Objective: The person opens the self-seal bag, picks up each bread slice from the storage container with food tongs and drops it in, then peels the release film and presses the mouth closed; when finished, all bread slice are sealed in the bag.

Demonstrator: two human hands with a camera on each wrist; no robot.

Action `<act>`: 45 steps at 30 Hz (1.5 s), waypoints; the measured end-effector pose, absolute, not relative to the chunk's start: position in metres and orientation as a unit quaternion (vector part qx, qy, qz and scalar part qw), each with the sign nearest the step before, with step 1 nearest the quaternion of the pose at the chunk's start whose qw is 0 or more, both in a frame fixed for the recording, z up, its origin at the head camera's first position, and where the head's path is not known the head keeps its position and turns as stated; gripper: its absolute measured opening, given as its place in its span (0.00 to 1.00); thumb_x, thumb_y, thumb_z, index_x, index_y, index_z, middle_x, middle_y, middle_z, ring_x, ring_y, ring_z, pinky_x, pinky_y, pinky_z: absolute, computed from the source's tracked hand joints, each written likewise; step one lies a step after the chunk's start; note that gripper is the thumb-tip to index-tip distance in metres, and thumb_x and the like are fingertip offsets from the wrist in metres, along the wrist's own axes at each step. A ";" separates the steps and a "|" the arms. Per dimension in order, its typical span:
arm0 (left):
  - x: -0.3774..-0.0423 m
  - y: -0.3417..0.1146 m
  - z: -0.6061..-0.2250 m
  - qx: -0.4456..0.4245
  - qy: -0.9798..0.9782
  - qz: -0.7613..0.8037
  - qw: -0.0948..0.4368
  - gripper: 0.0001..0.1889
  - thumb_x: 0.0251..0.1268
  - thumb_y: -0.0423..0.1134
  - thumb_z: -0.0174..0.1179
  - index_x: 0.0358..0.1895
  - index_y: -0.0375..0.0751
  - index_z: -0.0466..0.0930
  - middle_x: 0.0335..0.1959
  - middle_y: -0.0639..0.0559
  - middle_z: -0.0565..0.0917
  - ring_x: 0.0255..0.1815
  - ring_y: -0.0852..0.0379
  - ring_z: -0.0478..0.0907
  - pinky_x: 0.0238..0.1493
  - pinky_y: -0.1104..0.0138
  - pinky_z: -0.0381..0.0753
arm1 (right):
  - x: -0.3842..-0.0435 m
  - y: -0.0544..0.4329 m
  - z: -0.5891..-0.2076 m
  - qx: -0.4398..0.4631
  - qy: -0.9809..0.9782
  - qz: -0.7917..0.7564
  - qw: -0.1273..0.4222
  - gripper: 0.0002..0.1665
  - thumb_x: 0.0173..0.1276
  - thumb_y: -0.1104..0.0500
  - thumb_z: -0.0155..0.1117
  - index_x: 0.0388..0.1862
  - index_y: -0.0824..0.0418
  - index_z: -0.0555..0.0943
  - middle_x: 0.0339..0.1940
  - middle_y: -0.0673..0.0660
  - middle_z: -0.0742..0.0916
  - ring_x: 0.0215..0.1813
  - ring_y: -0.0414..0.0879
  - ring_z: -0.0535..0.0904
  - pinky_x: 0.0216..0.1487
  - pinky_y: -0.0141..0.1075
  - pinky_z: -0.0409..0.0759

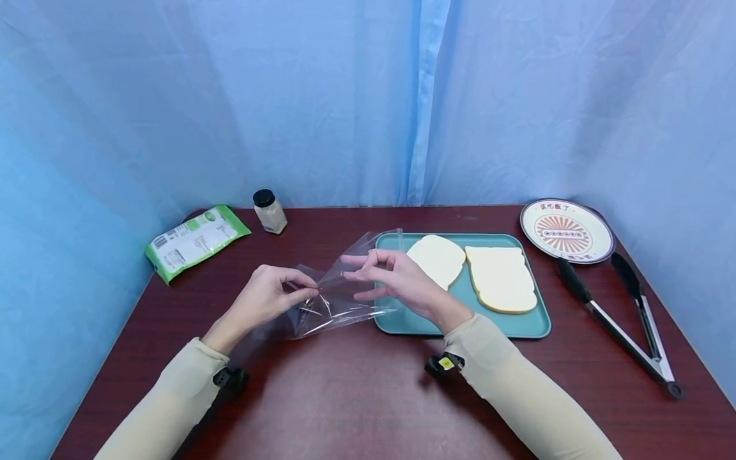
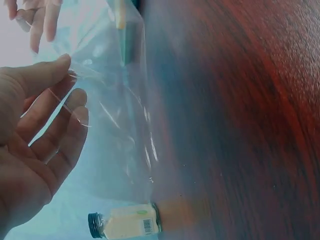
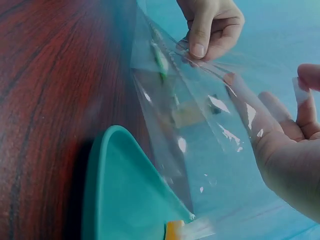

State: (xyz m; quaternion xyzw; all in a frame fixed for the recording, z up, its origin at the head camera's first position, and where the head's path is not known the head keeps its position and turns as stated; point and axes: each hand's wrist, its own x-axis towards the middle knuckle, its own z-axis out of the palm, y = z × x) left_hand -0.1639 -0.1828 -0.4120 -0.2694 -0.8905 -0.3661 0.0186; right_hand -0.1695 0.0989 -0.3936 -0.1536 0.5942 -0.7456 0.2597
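Left of the middle of the table, my left hand (image 1: 267, 297) pinches a clear plastic bag (image 1: 339, 310) between thumb and fingertips. The film hangs in loose folds from that pinch, as the left wrist view shows. My right hand (image 1: 397, 281) is on the bag's right side, above a tray's left part. In the right wrist view its fingers (image 3: 260, 115) are spread, some straight and some bent, with one seen through or against the film (image 3: 200, 135). Whether they touch the film is hard to tell.
A teal tray (image 1: 460, 328) holds two bread slices (image 1: 438, 259), (image 1: 500, 279). A patterned plate (image 1: 566, 231) and black-handled tongs (image 1: 623, 345) lie to the right. At the back left are a green-white packet (image 1: 198, 243) and a black-capped jar (image 1: 270, 214). Blue curtains (image 1: 310, 115) surround the table.
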 end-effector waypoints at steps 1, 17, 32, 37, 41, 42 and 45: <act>-0.164 -0.183 -0.412 -0.267 -0.892 -0.365 0.020 0.06 0.59 0.38 0.76 0.38 0.53 0.92 0.32 0.65 0.87 0.30 0.66 0.81 0.31 0.68 0.81 | -0.169 0.099 -0.394 -0.155 0.592 -0.746 0.262 0.07 0.72 0.64 0.62 0.31 0.62 0.79 0.69 0.61 0.79 0.67 0.60 0.77 0.55 0.56 0.81; -0.164 -0.176 -0.416 -0.345 -0.845 -0.402 0.066 0.14 0.62 0.39 0.74 0.50 0.44 0.90 0.46 0.58 0.89 0.47 0.61 0.85 0.39 0.57 0.85 | -0.166 0.100 -0.397 -0.188 0.554 -0.739 0.334 0.10 0.76 0.62 0.57 0.32 0.59 0.79 0.79 0.63 0.66 0.79 0.61 0.58 0.59 0.63 0.76; -0.164 -0.177 -0.414 -0.308 -0.871 -0.376 0.070 0.08 0.61 0.39 0.74 0.43 0.49 0.92 0.36 0.64 0.88 0.35 0.67 0.82 0.35 0.65 0.85 | -0.167 0.104 -0.398 -0.099 0.556 -0.759 0.325 0.06 0.76 0.59 0.61 0.44 0.62 0.77 0.62 0.69 0.82 0.59 0.60 0.83 0.52 0.58 0.82; -0.164 -0.179 -0.411 -0.301 -0.877 -0.368 0.070 0.07 0.61 0.38 0.74 0.42 0.48 0.92 0.37 0.64 0.88 0.34 0.67 0.81 0.35 0.68 0.83 | -0.168 0.108 -0.395 -0.086 0.588 -0.746 0.302 0.15 0.73 0.64 0.64 0.54 0.70 0.77 0.60 0.72 0.82 0.51 0.56 0.86 0.50 0.59 0.82; -0.163 -0.182 -0.412 -0.292 -0.883 -0.362 0.061 0.07 0.60 0.38 0.75 0.42 0.48 0.92 0.37 0.63 0.88 0.34 0.66 0.81 0.35 0.64 0.84 | -0.168 0.110 -0.394 -0.087 0.591 -0.746 0.295 0.19 0.70 0.69 0.66 0.57 0.74 0.75 0.49 0.66 0.85 0.44 0.51 0.83 0.48 0.59 0.83; -0.163 -0.182 -0.412 -0.290 -0.884 -0.362 0.060 0.07 0.60 0.38 0.75 0.42 0.48 0.92 0.37 0.62 0.88 0.34 0.66 0.81 0.35 0.62 0.84 | -0.168 0.110 -0.394 -0.085 0.592 -0.745 0.296 0.19 0.70 0.70 0.66 0.57 0.74 0.75 0.46 0.64 0.85 0.42 0.50 0.83 0.47 0.57 0.84; -0.162 -0.184 -0.414 -0.286 -0.885 -0.364 0.055 0.07 0.60 0.38 0.75 0.41 0.49 0.91 0.37 0.63 0.87 0.35 0.66 0.81 0.35 0.60 0.84 | -0.166 0.112 -0.396 -0.082 0.597 -0.741 0.297 0.18 0.69 0.70 0.66 0.56 0.72 0.77 0.41 0.62 0.84 0.38 0.50 0.82 0.46 0.55 0.85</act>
